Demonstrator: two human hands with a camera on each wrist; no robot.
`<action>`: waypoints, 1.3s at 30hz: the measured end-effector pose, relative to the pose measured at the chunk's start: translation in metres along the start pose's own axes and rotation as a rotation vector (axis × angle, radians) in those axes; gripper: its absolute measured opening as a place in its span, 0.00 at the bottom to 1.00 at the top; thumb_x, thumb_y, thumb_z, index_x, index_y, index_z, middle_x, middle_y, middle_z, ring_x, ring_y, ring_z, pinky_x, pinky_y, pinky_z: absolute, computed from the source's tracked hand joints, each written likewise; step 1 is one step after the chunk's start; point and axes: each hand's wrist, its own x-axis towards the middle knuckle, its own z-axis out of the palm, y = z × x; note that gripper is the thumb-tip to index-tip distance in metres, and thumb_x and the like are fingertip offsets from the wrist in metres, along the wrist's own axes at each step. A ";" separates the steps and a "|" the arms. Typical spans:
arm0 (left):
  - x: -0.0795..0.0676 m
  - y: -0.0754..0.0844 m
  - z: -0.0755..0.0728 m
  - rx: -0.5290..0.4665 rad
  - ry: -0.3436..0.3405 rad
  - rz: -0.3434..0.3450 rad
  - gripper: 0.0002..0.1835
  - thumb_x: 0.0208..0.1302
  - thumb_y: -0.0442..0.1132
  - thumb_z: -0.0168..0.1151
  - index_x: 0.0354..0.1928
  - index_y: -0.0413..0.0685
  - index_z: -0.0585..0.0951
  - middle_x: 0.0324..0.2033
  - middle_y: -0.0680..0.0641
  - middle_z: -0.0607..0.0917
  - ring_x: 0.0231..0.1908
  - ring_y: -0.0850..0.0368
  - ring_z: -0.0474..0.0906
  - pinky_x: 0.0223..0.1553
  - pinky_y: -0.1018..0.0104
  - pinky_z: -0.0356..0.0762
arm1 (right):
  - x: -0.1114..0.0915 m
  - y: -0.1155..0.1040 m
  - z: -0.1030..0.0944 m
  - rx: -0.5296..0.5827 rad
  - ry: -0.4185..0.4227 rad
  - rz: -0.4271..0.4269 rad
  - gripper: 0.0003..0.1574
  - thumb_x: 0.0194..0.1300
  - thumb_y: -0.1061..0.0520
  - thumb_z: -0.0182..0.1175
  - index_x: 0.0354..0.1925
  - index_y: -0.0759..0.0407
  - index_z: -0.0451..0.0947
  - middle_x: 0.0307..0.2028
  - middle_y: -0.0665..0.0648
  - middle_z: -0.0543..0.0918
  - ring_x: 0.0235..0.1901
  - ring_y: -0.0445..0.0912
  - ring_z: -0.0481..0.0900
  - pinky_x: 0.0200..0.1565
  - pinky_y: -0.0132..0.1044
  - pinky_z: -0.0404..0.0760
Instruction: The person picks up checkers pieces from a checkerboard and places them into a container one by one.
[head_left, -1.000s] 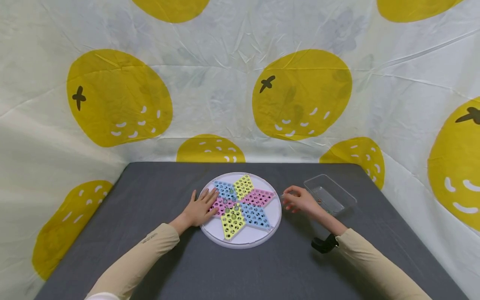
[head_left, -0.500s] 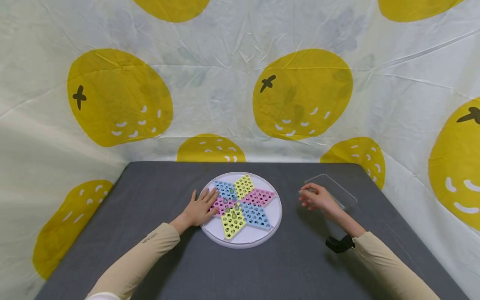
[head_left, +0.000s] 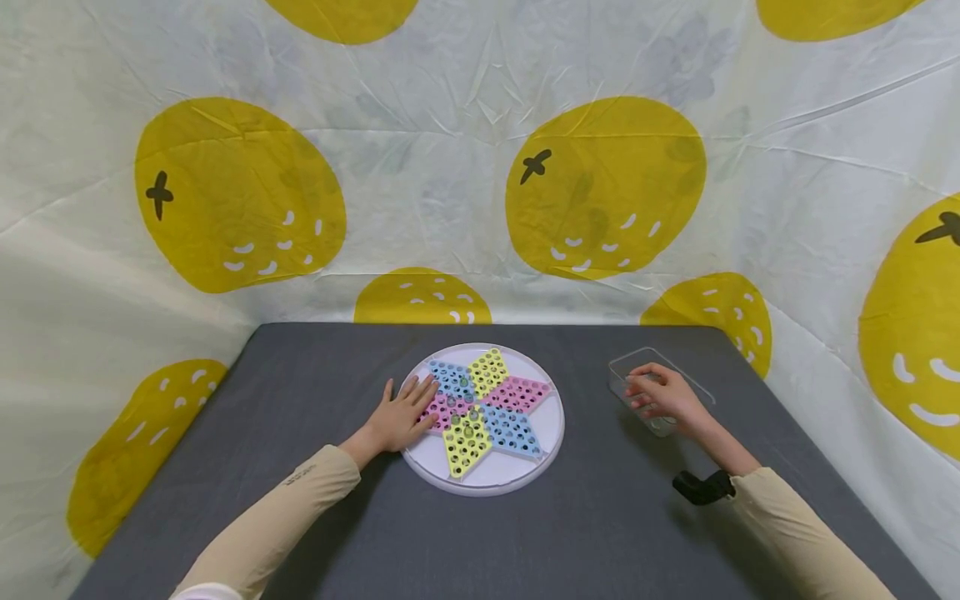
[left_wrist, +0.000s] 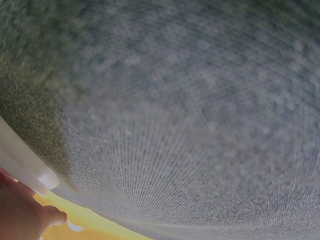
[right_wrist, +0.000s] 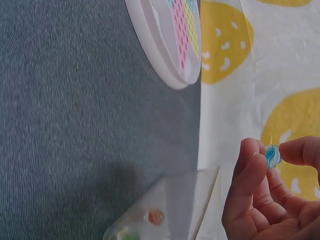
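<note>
My left hand (head_left: 397,421) lies with spread fingers on the left side of a round white Chinese checkers board (head_left: 427,457). Its star has pink, yellow and blue points with holes, and a few marbles sit near the left and middle of it. In the left wrist view only part of that hand (left_wrist: 22,212) shows, beside the white rim (left_wrist: 25,162). Over the clear plastic box (head_left: 617,367), my right hand (head_left: 671,400) pinches a clear marble with blue swirls (right_wrist: 272,156) between thumb and fingertips. The box holds a reddish marble (right_wrist: 155,216) and a blurred greenish one (right_wrist: 128,234).
A dark grey cloth (head_left: 480,550) covers the table. Behind it and at both sides hangs a white curtain (head_left: 427,208) printed with large yellow fruit. A black band (head_left: 703,488) circles the right wrist.
My right hand has moved right, from beside the board's right rim to over the clear box. The left hand and the board stay where they were.
</note>
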 end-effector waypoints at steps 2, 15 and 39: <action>-0.001 0.000 -0.001 -0.011 0.022 0.013 0.33 0.67 0.58 0.32 0.69 0.50 0.50 0.69 0.47 0.49 0.69 0.43 0.42 0.62 0.37 0.34 | 0.000 0.001 -0.004 -0.005 0.006 0.000 0.31 0.66 0.46 0.47 0.56 0.69 0.60 0.31 0.48 0.81 0.30 0.44 0.82 0.35 0.41 0.79; 0.000 0.000 -0.001 -0.009 0.001 0.005 0.33 0.66 0.58 0.36 0.69 0.51 0.50 0.69 0.49 0.49 0.69 0.44 0.43 0.61 0.36 0.37 | -0.004 0.014 -0.036 -0.008 0.044 0.021 0.34 0.66 0.45 0.45 0.57 0.72 0.57 0.31 0.45 0.81 0.28 0.38 0.81 0.35 0.38 0.80; 0.001 -0.001 0.001 -0.001 0.008 0.004 0.33 0.67 0.58 0.35 0.69 0.51 0.50 0.69 0.49 0.50 0.69 0.44 0.44 0.61 0.36 0.38 | 0.008 0.038 -0.072 -0.017 0.083 0.111 0.40 0.65 0.41 0.45 0.58 0.73 0.54 0.24 0.34 0.77 0.25 0.31 0.79 0.31 0.29 0.79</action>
